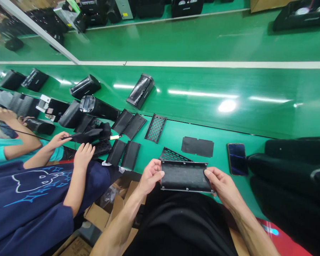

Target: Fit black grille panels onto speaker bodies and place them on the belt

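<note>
Both my hands hold a black rectangular grille panel [185, 176] at the near edge of the green table, just above my lap. My left hand [149, 176] is closed on its left end, and my right hand [220, 183] grips its right end with the thumb on top. Behind the panel lies a perforated black grille [173, 155], partly hidden by it. A flat dark fabric sheet [197, 146] rests a little farther back on the table.
A phone [237, 159] lies right of the panel, beside large black housings [296, 170]. Several black panels [124, 153] and a mesh grille [155, 128] lie to the left. Speaker bodies [140, 90] sit on the conveyor. A co-worker's hands [82, 154] work at left. Cardboard boxes [101, 215] stand below.
</note>
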`<state>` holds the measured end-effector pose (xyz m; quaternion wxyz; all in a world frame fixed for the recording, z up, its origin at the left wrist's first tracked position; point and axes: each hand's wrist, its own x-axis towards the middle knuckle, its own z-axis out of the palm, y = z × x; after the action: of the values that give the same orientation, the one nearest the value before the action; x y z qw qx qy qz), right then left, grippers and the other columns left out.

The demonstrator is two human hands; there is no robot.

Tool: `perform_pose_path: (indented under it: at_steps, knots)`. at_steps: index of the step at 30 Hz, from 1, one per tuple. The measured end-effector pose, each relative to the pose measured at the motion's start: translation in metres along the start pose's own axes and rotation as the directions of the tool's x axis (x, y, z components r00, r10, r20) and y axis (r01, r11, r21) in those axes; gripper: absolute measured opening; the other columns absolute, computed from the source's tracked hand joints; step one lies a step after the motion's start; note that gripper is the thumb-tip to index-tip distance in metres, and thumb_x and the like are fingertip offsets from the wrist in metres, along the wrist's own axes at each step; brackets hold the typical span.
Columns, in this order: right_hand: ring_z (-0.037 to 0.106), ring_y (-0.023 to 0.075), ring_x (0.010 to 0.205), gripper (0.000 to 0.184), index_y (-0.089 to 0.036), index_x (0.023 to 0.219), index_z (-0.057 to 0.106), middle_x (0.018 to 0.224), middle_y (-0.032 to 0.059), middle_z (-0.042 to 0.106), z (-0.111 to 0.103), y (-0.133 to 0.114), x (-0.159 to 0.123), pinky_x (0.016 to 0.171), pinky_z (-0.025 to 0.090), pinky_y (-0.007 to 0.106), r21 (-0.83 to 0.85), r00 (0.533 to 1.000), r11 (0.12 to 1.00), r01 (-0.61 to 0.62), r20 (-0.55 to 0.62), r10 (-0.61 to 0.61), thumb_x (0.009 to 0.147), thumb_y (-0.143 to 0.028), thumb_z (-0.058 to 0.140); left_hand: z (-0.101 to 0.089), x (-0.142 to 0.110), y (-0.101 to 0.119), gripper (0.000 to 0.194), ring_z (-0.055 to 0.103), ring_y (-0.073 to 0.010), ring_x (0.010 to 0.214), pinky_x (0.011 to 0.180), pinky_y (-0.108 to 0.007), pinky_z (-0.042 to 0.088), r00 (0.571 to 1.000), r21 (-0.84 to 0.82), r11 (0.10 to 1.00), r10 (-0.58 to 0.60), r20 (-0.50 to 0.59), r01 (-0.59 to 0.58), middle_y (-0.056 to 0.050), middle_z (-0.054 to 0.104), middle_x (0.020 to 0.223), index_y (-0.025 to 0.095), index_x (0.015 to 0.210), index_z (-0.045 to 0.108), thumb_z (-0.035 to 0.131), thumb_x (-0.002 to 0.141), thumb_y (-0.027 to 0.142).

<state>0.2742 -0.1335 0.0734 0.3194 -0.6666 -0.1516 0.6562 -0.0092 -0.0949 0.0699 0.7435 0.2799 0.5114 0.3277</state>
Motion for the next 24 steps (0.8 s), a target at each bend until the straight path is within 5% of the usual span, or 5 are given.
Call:
perform_pose_path:
  at_steps: [24]
  knots:
    - [0.034,0.0069,0.038,0.056,-0.021,0.078,0.06,0.047,-0.0091,0.043,-0.0019,0.0019,0.002,0.035,0.026,0.019,-0.003,0.999,1.0,-0.005,-0.035,0.005,0.068,-0.073,0.08,-0.009,0.003,-0.0084,0.044,0.047,-0.0068,0.062,0.058,-0.019,0.037,0.999,0.076,0.996,0.046,0.027,-0.048,0.005,0.053,0.077,0.02,0.103,0.053,0.084,0.079,0.04]
